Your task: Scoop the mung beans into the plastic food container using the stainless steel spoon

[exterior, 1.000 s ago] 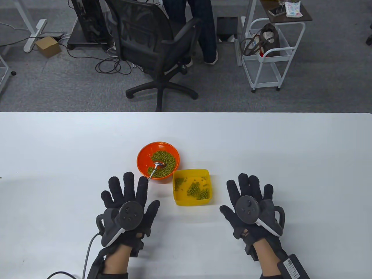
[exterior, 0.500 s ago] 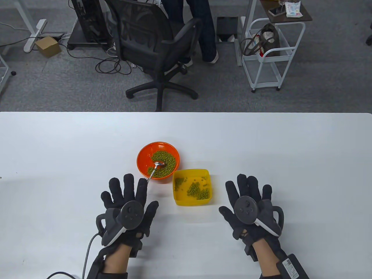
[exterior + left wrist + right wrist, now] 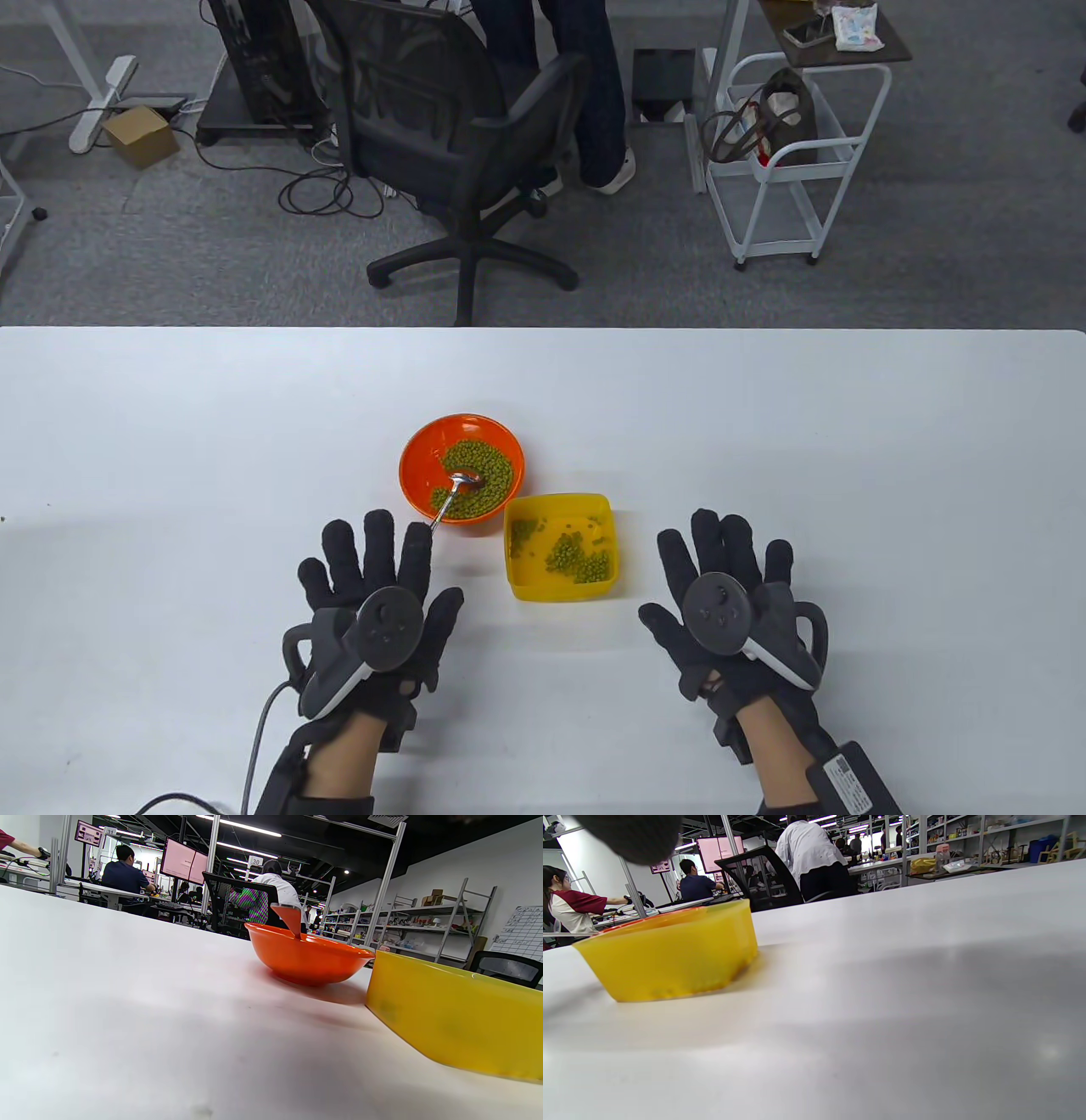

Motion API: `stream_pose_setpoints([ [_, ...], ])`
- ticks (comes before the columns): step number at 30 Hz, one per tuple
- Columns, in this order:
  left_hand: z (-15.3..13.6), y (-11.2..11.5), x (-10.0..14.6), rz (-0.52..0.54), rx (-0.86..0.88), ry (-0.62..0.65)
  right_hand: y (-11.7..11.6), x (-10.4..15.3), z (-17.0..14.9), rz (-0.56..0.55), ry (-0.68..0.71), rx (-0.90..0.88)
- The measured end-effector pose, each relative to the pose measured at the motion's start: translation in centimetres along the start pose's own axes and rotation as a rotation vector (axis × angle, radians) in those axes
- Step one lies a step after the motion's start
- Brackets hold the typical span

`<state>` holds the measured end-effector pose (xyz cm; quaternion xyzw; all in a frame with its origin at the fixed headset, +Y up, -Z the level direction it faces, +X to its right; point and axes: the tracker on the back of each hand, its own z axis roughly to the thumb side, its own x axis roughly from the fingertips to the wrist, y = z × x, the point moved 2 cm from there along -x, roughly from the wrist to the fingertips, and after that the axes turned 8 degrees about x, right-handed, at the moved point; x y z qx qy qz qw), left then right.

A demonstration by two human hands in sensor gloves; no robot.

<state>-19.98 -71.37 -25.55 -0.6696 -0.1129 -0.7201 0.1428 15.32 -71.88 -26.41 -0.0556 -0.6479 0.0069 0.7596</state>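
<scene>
Table view: bright, even overhead light; soft shadows cast beneath gloves. Wrist views: ceiling strip lights seen, white table [image 3: 127, 993] glare-washed, yellow container [image 3: 458, 1018] blurred near lens, edges bent by wide-angle distortion.

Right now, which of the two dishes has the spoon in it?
The orange bowl: the spoon rests in its beans, handle over the near rim. The yellow container beside it holds only beans.

Both the left hand [image 3: 373, 594] and the right hand [image 3: 730, 594] wear thick black knitted gloves. A grey-and-black round-headed tracker is strapped on each back. Bare skin shows at both wrists; a grey cable trails from the left.
</scene>
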Motion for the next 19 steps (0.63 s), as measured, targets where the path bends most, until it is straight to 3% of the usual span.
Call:
stream_pose_setpoints([
  [19,0.08,0.11,-0.01,-0.003,-0.005,0.002,-0.04,0.06,0.02,0.008,-0.003,0.003],
])
